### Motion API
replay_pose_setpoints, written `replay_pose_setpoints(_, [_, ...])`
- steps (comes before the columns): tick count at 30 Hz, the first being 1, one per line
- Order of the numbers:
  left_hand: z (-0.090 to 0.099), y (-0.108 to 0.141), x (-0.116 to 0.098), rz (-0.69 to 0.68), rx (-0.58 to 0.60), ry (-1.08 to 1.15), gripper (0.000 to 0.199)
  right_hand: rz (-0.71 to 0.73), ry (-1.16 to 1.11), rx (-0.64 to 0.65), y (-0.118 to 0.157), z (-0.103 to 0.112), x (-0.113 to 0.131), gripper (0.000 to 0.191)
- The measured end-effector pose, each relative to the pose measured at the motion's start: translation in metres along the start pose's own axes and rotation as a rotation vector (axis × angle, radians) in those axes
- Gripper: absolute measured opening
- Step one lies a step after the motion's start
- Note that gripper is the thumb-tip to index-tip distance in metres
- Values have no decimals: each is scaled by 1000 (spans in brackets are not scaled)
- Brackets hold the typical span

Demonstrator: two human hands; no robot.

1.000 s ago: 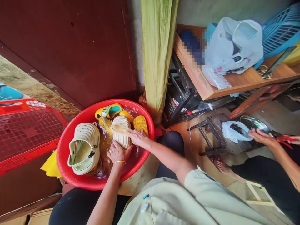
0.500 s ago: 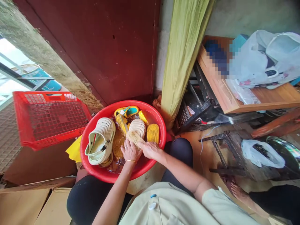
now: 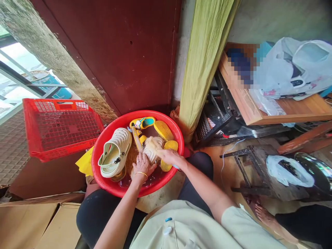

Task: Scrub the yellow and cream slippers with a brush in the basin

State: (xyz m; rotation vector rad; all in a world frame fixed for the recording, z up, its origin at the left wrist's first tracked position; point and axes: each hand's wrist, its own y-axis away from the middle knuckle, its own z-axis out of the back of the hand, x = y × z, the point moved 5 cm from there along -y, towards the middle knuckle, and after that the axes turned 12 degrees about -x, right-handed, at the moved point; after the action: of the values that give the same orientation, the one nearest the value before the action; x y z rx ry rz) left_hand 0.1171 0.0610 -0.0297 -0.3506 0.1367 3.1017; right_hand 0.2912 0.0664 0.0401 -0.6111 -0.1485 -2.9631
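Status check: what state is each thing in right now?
Red basin: upright, holding water and footwear
Scrub brush: gripped in right hand, over right white clog
Right white clog: partly hidden, left hand touching it
Left white clog: upright, opening facing up
Teal-lined yellow clog: inside showing
Red crate: open-topped
Yellow-green curtain: hanging, gathered

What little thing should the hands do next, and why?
Perhaps sweep the brush gently along the cream clog under it: the right hand grips the brush over that clog, while the left hand rests at its near side, seemingly steadying it.
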Motion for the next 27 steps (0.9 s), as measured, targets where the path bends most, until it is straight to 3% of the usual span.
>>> replay_pose_setpoints(4, [2, -16, -9, 54, -79, 28, 97, 37, -161, 67, 26, -2, 7, 47])
replay_pose_setpoints(6, [6, -25, -5, 37, -72, 130, 89, 26, -244, 12, 31, 4, -3, 50])
replay_pose_setpoints(10, [29, -38, 17, 16, -65, 518, 87, -119, -469, -254, 25, 14, -35, 53])
replay_pose_setpoints(13, [57, -39, 32, 52, -90, 954, 91, -217, -651, -232, 17, -6, -41, 54])
replay_pose_setpoints(16, [78, -37, 45, 133, -108, 1318, 94, -246, -835, -155, 11, -32, -26, 56])
replay_pose_setpoints(21, [95, -38, 64, 263, -311, 1695, 74, -229, -966, -164, 10, -54, 10, 59])
replay_pose_setpoints(24, [94, -45, 70, 432, -387, 1921, 53, -135, -921, -167, 23, -52, 28, 57])
replay_pose_setpoints(27, [98, -53, 77, 500, -503, 2061, 45, 89, -794, -185, 42, -37, 42, 51])
